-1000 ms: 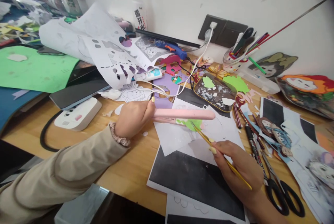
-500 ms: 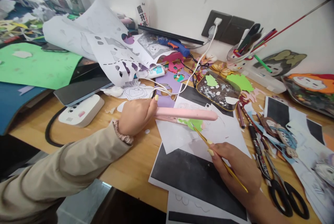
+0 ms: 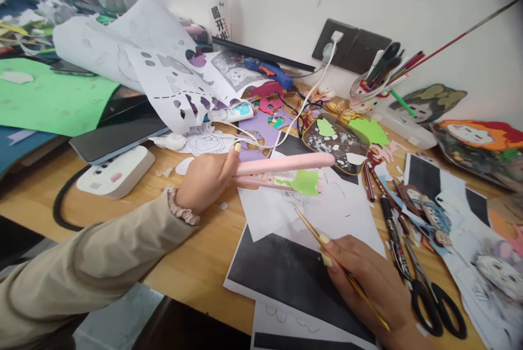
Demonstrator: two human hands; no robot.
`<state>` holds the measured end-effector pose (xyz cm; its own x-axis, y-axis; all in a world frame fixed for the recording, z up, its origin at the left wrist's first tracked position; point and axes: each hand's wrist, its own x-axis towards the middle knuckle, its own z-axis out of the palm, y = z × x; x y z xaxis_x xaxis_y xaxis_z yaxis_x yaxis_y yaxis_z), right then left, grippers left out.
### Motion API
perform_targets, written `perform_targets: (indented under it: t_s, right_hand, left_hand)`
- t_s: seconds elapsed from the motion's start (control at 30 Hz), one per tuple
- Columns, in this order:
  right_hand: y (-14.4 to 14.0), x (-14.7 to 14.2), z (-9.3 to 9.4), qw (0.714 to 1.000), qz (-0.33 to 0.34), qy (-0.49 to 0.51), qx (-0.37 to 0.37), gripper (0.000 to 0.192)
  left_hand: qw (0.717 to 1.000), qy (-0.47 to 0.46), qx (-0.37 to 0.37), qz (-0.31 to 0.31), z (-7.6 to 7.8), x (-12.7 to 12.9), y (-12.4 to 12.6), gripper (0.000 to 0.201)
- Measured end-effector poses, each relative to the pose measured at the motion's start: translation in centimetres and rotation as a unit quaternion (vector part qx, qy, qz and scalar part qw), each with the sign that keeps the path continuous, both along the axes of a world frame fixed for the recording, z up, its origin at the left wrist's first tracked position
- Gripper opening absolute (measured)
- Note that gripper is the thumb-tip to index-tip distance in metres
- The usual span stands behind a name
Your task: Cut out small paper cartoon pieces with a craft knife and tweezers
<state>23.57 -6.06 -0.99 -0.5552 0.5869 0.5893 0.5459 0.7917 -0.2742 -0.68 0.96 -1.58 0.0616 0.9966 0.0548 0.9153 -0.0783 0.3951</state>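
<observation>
While the left hand closes around a pink flat iron bearing a green cutout, the right hand pinches gold tweezers.

Bright, soft shadows, dark top-right corner

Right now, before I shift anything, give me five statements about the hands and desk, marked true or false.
1. The left hand holds the pink tool. True.
2. The right hand holds scissors. False: it holds golden tweezers.
3. The tweezers' tips are apart from the green piece. True.
4. The pink tool is fully closed. False: its two arms stand apart, the green piece lying on the lower one.
5. A white plug sits at the wall socket. True.
</observation>
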Motion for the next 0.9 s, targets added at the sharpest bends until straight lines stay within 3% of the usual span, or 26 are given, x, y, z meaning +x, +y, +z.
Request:
perform_targets:
  t_s: [0.1, 0.27, 0.4, 0.6, 0.9]
  right_hand:
    - [-0.1, -0.1, -0.2, 1.000, -0.008, 0.002, 0.001, 0.018]
    - [0.0, -0.4, -1.5, 1.000, -0.018, -0.008, 0.002, 0.015]
    - [0.0, -0.4, -2.0, 0.999, -0.040, -0.007, 0.005, 0.014]
    - [0.1, -0.4, -2.0, 0.999, -0.047, -0.018, 0.007, 0.012]
    - [0.3, -0.3, -2.4, 0.999, -0.011, -0.036, -0.003, 0.014]
  left_hand:
    - [0.998, -0.053, -0.021, 0.006, 0.0, -0.1, 0.1, 0.052]
    - [0.991, -0.115, -0.040, -0.051, 0.1, -0.2, 0.1, 0.051]
    - [0.989, -0.105, -0.042, -0.091, -0.2, -0.2, 0.1, 0.041]
    - [0.987, -0.077, -0.073, -0.117, -0.9, -0.2, 0.2, 0.046]
    - [0.986, -0.056, -0.085, -0.131, -1.0, -0.2, 0.2, 0.036]
